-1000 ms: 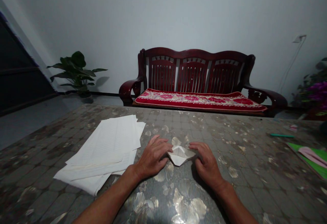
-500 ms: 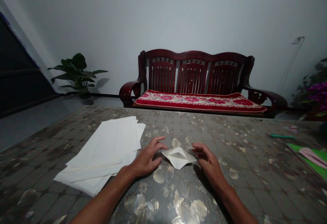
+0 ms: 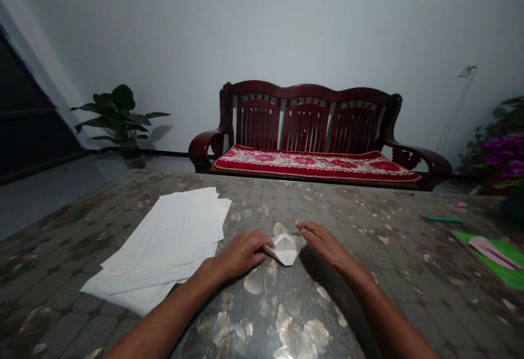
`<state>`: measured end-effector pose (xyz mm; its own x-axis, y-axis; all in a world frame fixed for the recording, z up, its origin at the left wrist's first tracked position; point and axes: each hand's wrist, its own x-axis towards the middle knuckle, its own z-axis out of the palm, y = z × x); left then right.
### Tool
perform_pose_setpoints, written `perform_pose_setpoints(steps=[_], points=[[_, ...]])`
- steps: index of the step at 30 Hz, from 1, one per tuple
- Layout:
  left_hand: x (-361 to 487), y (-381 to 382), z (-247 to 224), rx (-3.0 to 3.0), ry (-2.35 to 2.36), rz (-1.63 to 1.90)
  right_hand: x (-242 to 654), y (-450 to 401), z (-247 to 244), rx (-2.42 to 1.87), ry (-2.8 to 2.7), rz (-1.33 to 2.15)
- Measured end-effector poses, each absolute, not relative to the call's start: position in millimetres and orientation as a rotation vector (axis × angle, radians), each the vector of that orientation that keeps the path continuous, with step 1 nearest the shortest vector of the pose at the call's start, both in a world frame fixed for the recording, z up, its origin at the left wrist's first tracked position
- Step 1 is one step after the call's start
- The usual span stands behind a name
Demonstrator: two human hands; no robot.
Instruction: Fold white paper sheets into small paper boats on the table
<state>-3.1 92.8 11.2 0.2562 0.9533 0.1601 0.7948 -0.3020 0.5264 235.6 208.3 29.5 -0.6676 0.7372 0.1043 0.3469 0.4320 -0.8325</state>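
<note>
though already folded down to a small pointed packet, the white paper [image 3: 285, 250] lying on the middle of the surface [image 3: 409, 271], between both hands; left fingers [image 3: 261, 245] closed up against its left corner, pinch or mere press impossible to tell; right fingers [image 3: 311, 231] spread open just beside its upper edge; a flat stack of unfolded sheets [image 3: 164, 239] off to the left.

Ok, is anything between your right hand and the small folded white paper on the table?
Nothing visible stands in the way: the right hand lies just beside the small folded white paper, with only the mottled grey table top beneath them. The left hand is at the paper's other side.
</note>
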Motion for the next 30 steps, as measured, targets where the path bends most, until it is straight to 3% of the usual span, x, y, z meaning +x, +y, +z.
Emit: perform_pose_setpoints(steps=[14, 25, 30], points=[[-5.4, 103.8, 5.6, 2.275, 1.576, 0.838, 221.5, 211.8, 8.2, -1.169, -2.181, 1.682], [7.6, 102.7, -5.8, 2.428, 1.829, 0.844, 230.6, 205.3, 9.5, -1.046, -2.125, 1.432], [9.2, 95.4, -14.6, 2.673, 1.861, 0.815, 239.0, 185.7, 6.1, -1.115, -2.299, 0.873]])
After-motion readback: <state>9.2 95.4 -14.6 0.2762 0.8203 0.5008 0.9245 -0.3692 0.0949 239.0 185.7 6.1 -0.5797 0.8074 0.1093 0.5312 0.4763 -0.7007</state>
